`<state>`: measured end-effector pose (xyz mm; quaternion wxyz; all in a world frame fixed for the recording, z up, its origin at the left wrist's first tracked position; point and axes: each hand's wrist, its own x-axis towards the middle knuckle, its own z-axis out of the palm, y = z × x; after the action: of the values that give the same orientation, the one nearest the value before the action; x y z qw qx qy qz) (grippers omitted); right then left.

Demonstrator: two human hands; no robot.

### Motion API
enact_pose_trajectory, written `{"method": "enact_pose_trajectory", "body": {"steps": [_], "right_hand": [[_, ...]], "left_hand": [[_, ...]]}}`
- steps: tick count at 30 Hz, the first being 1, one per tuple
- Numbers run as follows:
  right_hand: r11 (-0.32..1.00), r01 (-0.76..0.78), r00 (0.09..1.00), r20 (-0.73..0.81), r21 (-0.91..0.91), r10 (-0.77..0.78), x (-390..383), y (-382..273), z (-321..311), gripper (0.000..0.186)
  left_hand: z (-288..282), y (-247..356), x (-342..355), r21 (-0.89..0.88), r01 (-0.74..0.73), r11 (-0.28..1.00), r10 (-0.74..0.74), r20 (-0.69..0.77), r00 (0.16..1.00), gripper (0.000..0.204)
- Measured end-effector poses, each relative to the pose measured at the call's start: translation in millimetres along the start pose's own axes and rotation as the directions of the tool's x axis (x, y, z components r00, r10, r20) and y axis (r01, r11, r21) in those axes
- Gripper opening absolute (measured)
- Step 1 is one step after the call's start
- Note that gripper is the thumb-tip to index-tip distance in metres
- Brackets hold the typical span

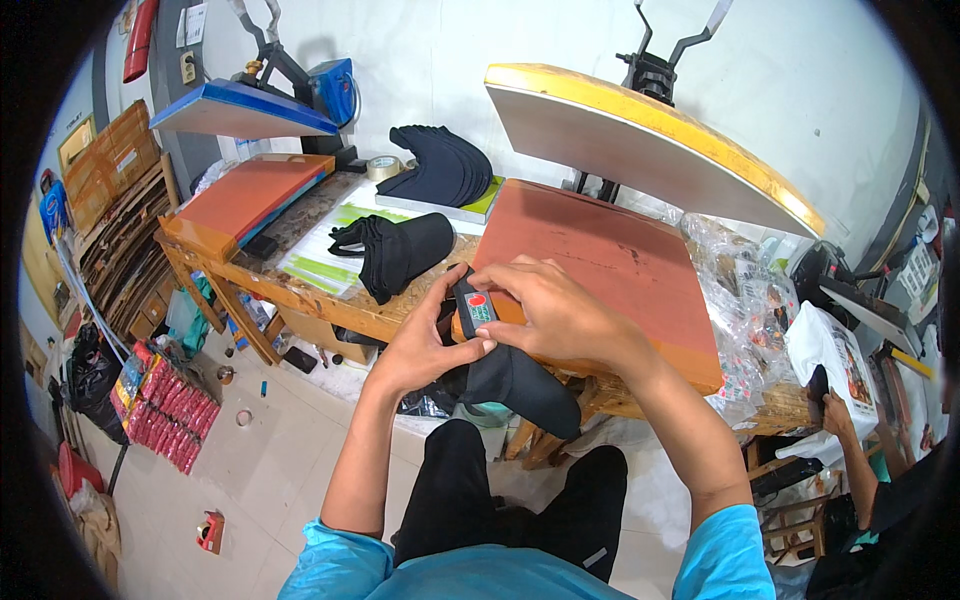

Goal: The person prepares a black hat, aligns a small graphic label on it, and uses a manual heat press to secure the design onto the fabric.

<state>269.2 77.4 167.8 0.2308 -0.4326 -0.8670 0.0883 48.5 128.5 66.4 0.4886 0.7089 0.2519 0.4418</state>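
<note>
Both my hands hold a black visor cap (520, 385) over the front edge of the workbench, its curved brim hanging down to the right. A small red and green print on a pale ground (479, 307) shows on its dark band. My left hand (420, 345) grips the band from the left, thumb in front. From the right, my right hand (545, 305) pinches the band beside the print, its thumb near my left thumb. Just beyond lies a stack of black visor caps (405, 250), with a fanned pile of black brim-shaped pieces (435, 165) behind it.
A heat press with a raised yellow-edged plate (650, 135) stands over an orange-brown bed (600, 270). A blue-edged press (245, 110) is at left. Clear plastic bags (740, 320) lie right. Another person's hand (835, 412) holds a dark object. Red packets (165, 410) lie on the floor.
</note>
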Motion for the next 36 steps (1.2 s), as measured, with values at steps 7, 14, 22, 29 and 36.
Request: {"method": "enact_pose_trajectory", "body": {"steps": [7, 14, 22, 29, 36], "right_hand": [[1.0, 0.021, 1.0, -0.007, 0.018, -0.021, 1, 8, 4, 0.059], [1.0, 0.001, 1.0, -0.009, 0.01, 0.0, 2, 5, 3, 0.056], [1.0, -0.012, 1.0, -0.02, 0.022, 0.013, 1, 2, 4, 0.057], [0.999, -0.015, 1.0, -0.023, 0.037, 0.016, 1, 3, 4, 0.058], [0.999, -0.019, 1.0, -0.02, 0.036, 0.02, 1, 4, 3, 0.058]], "left_hand": [[3, 6, 1, -0.027, 0.016, 0.999, -0.016, -0.004, 1.0, 0.108], [2, 6, 1, -0.001, 0.008, 1.0, -0.008, -0.016, 1.0, 0.109], [1, 3, 1, 0.031, -0.005, 0.999, 0.005, -0.022, 1.0, 0.11], [2, 8, 0, -0.042, 0.021, 0.999, -0.021, -0.001, 1.0, 0.109], [1, 9, 1, -0.012, 0.018, 1.0, -0.018, -0.002, 1.0, 0.109]]}}
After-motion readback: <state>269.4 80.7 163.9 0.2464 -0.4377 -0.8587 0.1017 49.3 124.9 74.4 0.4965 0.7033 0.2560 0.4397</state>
